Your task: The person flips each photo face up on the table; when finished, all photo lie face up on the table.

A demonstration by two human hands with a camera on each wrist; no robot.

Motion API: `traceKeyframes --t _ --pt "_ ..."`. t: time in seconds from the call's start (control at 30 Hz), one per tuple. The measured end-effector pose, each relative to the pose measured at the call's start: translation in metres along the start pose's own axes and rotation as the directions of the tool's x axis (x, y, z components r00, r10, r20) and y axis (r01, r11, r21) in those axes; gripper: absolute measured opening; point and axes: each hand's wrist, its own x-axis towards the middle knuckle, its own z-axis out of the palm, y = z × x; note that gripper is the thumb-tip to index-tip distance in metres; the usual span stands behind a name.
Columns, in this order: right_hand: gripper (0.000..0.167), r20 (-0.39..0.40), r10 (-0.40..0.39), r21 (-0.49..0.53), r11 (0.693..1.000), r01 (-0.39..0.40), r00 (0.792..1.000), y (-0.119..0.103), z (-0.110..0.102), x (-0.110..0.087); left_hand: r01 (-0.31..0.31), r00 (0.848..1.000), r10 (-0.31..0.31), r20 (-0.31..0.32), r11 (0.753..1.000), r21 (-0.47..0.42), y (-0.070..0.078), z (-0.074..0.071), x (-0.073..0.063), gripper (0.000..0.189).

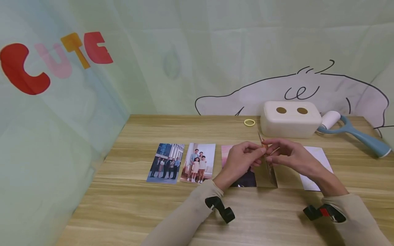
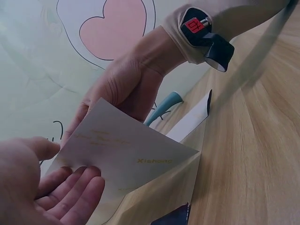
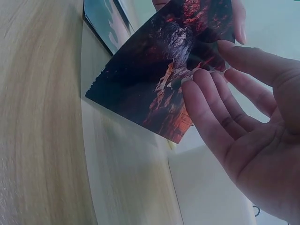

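Both hands hold a photo print (image 3: 164,75) upright on edge above the table. Its dark face, with red and orange glowing rock-like patterns, is turned to the right; its white back, bearing faint yellow lettering, shows in the left wrist view. My left hand (image 1: 241,160) pinches the far upper part, fingers against the white back. From the other side my right hand (image 1: 292,157) grips it between thumb and fingers. Partly hidden behind the left hand lies a pink and dark photo (image 1: 247,179). A white card (image 1: 318,164) lies under the right wrist.
Left on the table (image 1: 129,212) lie a group photo (image 1: 165,164) and a family photo (image 1: 198,162). Behind the hands stand a cream box (image 1: 290,124) with two round holes, a yellow ring (image 1: 249,122) and a blue-handled lint roller (image 1: 360,135). A printed curtain hangs behind.
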Motion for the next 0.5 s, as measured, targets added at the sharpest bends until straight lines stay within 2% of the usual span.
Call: traceKeyframes --t 0.33,0.5 --pt "0.047 -0.017 -0.008 -0.057 0.998 0.007 1.000 -0.0003 0.0002 0.0004 0.011 1.000 -0.011 -0.003 0.999 0.034 0.0000 -0.0009 0.0007 0.016" --pt "0.041 -0.037 0.027 -0.080 0.996 -0.030 0.999 0.0006 -0.0009 0.0007 0.029 0.999 -0.028 -0.021 0.998 0.061 -0.0007 -0.0018 0.0011 0.015"
